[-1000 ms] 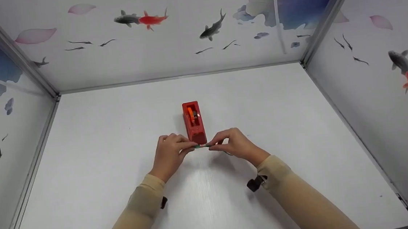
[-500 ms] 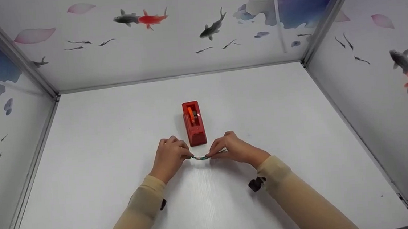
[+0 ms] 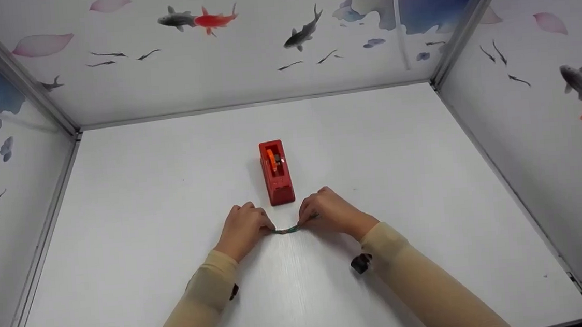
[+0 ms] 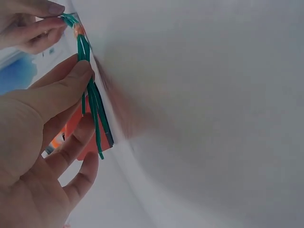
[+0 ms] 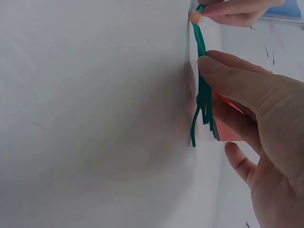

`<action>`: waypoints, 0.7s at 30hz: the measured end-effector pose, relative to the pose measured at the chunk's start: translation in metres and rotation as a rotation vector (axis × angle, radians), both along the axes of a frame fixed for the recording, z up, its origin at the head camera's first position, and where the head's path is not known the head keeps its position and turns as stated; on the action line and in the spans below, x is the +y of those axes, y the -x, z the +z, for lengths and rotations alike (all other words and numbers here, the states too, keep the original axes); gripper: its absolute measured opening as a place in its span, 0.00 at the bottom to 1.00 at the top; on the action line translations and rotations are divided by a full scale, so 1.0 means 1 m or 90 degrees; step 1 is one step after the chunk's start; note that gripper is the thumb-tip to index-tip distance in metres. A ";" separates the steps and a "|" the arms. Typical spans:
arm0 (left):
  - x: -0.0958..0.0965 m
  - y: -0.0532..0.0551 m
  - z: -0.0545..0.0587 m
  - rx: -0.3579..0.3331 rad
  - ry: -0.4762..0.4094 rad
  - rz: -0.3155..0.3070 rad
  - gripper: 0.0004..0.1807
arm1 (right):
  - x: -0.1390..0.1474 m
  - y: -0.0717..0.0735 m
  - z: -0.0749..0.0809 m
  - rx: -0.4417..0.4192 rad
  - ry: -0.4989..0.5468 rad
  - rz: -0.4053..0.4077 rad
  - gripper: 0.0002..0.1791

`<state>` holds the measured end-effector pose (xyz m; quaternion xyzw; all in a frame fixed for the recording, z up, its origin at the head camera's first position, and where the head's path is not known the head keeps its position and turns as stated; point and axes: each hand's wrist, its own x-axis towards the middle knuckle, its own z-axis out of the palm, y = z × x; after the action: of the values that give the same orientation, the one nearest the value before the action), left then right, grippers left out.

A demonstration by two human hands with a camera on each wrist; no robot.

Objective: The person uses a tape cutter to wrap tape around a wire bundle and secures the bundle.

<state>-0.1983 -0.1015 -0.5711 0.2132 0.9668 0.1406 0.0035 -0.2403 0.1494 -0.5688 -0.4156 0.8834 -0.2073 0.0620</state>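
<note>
A bundle of thin green strands (image 3: 292, 229), like cord or wire, sags slightly between both hands in the head view. An orange-brown band of tape (image 4: 78, 30) is wrapped round its middle. My left hand (image 3: 244, 225) pinches one end between thumb and forefinger, and loose strand ends (image 4: 97, 128) hang past those fingers. The other end is pinched by my right hand (image 3: 330, 211), with its strands (image 5: 204, 107) spreading beyond the thumb. Just beyond both hands stands a red tape dispenser (image 3: 284, 194) with an orange roll (image 3: 271, 161) inside.
The white tabletop (image 3: 169, 194) surrounds the hands and dispenser. Printed panels with fish, such as the back wall (image 3: 242, 73), enclose the table at the back, left and right.
Both hands have drawn back toward the body with the bundle, leaving a gap between it and the dispenser's front. The dispenser stands in the same place.
</note>
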 end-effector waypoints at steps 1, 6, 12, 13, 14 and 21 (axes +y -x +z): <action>0.000 0.000 0.000 -0.002 0.000 0.006 0.07 | 0.001 0.000 0.000 0.002 0.003 -0.004 0.08; 0.003 -0.004 -0.003 -0.004 0.001 0.016 0.06 | 0.003 -0.004 -0.006 -0.011 0.032 -0.023 0.08; 0.006 -0.007 -0.006 0.006 0.011 0.016 0.06 | 0.003 -0.007 -0.010 -0.018 0.022 -0.055 0.08; 0.006 -0.006 -0.006 0.002 0.009 0.021 0.06 | 0.003 -0.007 -0.009 -0.018 0.016 -0.062 0.08; 0.007 -0.005 -0.005 -0.006 0.009 0.027 0.06 | 0.002 -0.007 -0.009 -0.019 0.012 -0.066 0.08; 0.010 -0.002 0.003 -0.029 0.031 0.021 0.06 | 0.000 -0.003 -0.008 -0.016 -0.002 -0.059 0.07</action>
<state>-0.1968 -0.0911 -0.5685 0.1935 0.9731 0.1217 0.0284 -0.2368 0.1499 -0.5773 -0.3715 0.9012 -0.2136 0.0646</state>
